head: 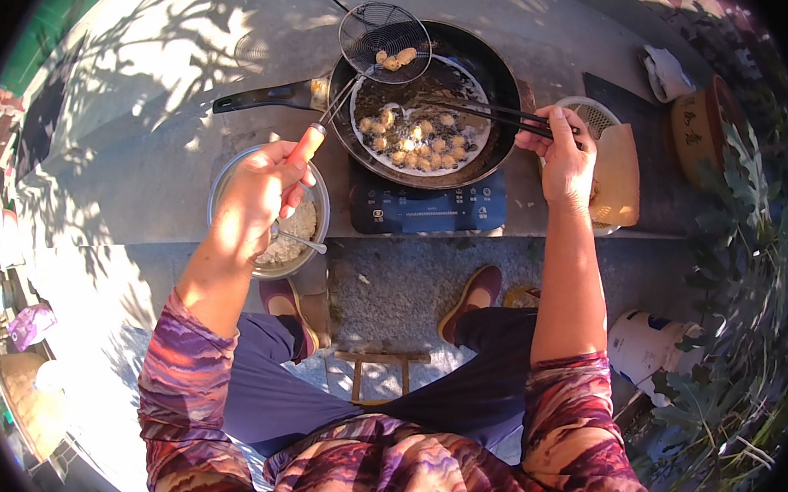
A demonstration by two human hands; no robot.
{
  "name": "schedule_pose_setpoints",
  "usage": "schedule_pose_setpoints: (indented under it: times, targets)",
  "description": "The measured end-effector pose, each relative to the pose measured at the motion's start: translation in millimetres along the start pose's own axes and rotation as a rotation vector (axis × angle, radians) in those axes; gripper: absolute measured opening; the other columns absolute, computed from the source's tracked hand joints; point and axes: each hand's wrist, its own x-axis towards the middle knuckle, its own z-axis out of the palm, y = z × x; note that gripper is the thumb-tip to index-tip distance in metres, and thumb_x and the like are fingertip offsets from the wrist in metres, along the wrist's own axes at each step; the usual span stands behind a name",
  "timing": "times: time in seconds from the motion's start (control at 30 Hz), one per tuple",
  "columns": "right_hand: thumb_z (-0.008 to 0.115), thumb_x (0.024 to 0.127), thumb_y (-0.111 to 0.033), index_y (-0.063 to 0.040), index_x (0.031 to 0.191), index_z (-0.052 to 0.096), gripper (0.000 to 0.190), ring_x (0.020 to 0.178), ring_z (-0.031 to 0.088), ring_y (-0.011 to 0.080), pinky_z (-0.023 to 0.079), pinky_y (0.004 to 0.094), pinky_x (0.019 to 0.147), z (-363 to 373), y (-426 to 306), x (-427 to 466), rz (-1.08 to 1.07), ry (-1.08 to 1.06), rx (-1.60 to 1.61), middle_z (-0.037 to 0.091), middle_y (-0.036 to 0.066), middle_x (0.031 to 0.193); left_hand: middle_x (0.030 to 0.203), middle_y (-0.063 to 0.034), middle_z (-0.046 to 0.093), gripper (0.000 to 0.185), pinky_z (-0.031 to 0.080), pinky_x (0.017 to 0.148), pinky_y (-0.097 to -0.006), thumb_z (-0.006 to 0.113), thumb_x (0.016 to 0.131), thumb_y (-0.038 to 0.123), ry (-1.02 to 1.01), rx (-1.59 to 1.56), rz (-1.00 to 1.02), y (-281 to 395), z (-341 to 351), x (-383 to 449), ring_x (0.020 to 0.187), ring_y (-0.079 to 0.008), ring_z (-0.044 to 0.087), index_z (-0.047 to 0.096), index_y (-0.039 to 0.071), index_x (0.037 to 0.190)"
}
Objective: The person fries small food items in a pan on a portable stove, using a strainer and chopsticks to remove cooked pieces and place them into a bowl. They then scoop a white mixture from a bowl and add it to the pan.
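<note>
My left hand [259, 190] grips the orange handle of a wire-mesh skimmer [366, 25]. A few golden fried balls [398, 59] lie in its mesh, which is held over the far left rim of a black frying pan [499, 143]. Several more fried balls [436, 155] sit in bubbling oil at the pan's near side. In my right hand [565, 148] is a pair of dark chopsticks [488, 111], their tips over the oil. Below my left hand stands a metal bowl [214, 197] of pale batter [294, 231], with a spoon [307, 243] in it.
The pan rests on a black induction cooker [431, 211], its handle [266, 101] pointing left. A white basket [589, 109] with a brown paper sheet [618, 173] stands right. Beyond are a brown pot [694, 131] and a folded cloth [664, 73]. Leafy plants [724, 369] and a white bucket [646, 349] are lower right.
</note>
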Motion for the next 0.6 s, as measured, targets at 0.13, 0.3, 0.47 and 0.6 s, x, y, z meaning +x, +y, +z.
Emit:
schedule_pose_setpoints:
  times: [0.13,0.3,0.47,0.6]
  targets:
    - [0.059,0.099,-0.025,0.000,0.100,0.065,0.026,0.071,0.066,0.0167,0.057,0.0282,0.069,7.8,7.3,-12.3,0.156,-0.281,-0.287,0.066,0.010,0.089,0.077,0.0007,0.057,0.019,0.035,0.050,-0.0202,0.058,0.098,0.020,0.010,0.006,-0.006,2.0,-0.8,-1.5,0.057,-0.0044,0.046,0.062,0.001,0.100]
    - [0.059,0.100,-0.020,0.000,0.102,0.066,0.021,0.073,0.065,0.0126,0.056,0.0258,0.070,11.9,11.8,-13.1,0.029,-0.224,-0.369,0.066,0.007,0.090,0.077,0.0007,0.057,0.019,0.036,0.050,-0.0202,0.058,0.098,0.020,-0.007,0.008,0.007,1.9,-0.7,-3.0,0.058,-0.0047,0.046,0.062,0.002,0.099]
    - [0.060,0.098,-0.021,0.001,0.100,0.066,0.023,0.069,0.065,0.0123,0.055,0.0242,0.067,-0.7,-7.5,-9.0,0.061,-0.128,-0.293,0.067,0.008,0.086,0.078,0.0006,0.058,0.016,0.036,0.051,-0.0202,0.057,0.097,0.018,0.009,0.015,0.008,3.6,-2.4,-5.5,0.059,-0.0044,0.047,0.061,0.002,0.100]
    - [0.060,0.098,-0.023,0.001,0.099,0.066,0.024,0.068,0.065,0.0125,0.055,0.0243,0.066,-5.6,-9.5,-10.6,0.098,-0.200,-0.392,0.067,0.007,0.085,0.080,0.0006,0.058,0.015,0.036,0.052,-0.0200,0.056,0.097,0.016,0.008,0.020,0.014,2.8,-4.5,-5.9,0.059,-0.0042,0.047,0.061,0.002,0.101]
